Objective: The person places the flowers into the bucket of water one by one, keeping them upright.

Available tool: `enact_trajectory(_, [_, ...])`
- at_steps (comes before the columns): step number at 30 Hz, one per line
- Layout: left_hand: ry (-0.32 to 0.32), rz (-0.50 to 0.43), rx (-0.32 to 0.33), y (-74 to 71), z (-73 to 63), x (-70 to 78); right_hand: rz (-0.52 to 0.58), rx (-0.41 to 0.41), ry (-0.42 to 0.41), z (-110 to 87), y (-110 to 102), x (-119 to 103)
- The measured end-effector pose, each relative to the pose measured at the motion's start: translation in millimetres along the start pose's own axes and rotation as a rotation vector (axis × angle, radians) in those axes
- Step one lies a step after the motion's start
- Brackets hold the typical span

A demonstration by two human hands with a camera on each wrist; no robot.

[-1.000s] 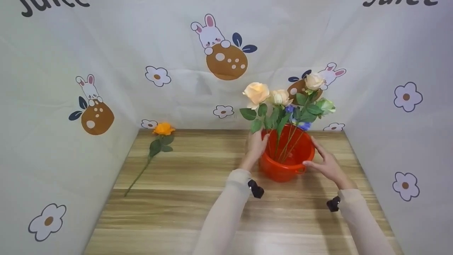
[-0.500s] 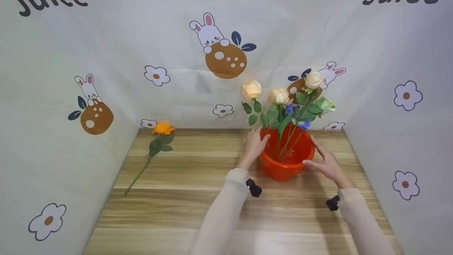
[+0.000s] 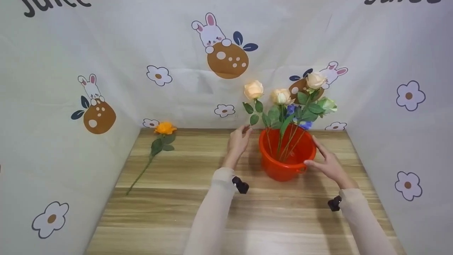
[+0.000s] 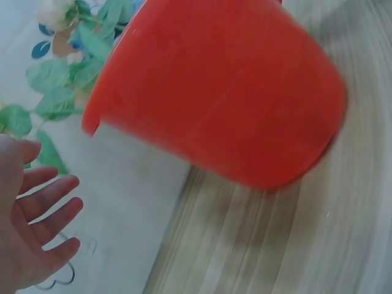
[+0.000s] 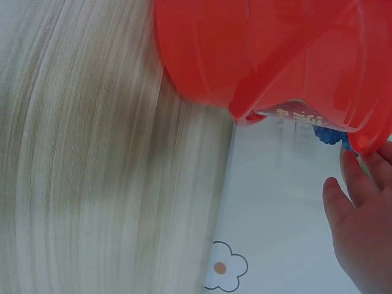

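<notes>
A red plastic bucket point(image 3: 281, 171) stands upright on the wooden table, holding several long-stemmed artificial flowers. Among them are peach roses, such as the left one point(image 3: 253, 90), a greenish-white rose point(image 3: 326, 105) and blue blossoms point(image 3: 305, 124). My left hand point(image 3: 239, 141) is apart from the bucket, just to its left; the left wrist view shows its loosely spread fingers point(image 4: 50, 199) with nothing in them. My right hand point(image 3: 332, 167) rests against the bucket's right rim, fingers nearly straight, thumb near the side handle. In the right wrist view its fingertips point(image 5: 350, 168) meet the rim.
An orange rose point(image 3: 165, 128) with a green stem lies at the table's left. Pale fabric walls point(image 3: 184, 102) printed with rabbits and flowers enclose the wooden table point(image 3: 191, 166) at the back and both sides.
My left hand has come off the bucket's left rim and moved left. The leftmost peach rose first turned and settled slightly, then stayed. My right hand has stayed at the rim.
</notes>
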State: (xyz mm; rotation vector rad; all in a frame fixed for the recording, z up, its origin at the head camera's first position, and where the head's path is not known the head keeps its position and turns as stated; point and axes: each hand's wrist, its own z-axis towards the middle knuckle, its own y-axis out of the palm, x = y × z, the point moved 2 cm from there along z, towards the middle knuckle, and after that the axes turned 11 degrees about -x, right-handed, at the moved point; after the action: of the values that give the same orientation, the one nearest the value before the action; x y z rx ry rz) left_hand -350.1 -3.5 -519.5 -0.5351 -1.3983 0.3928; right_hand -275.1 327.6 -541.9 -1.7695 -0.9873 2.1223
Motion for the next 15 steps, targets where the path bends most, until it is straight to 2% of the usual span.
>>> enact_trajectory(8, [-0.02, -0.049, 0.055, -38.7, -3.5, -34.8, 0.002, 0.009, -0.016, -4.4, -2.1, -6.5])
enact_trajectory(11, [-0.046, -0.099, 0.065, -58.4, -7.3, -54.7, 0.016, -0.004, -0.004, -7.1, -2.1, -23.3])
enact_trajectory(15, [-0.114, -0.148, 0.066, -86.2, -17.0, -85.7, 0.018, -0.011, 0.007, -5.2, -1.1, -21.7])
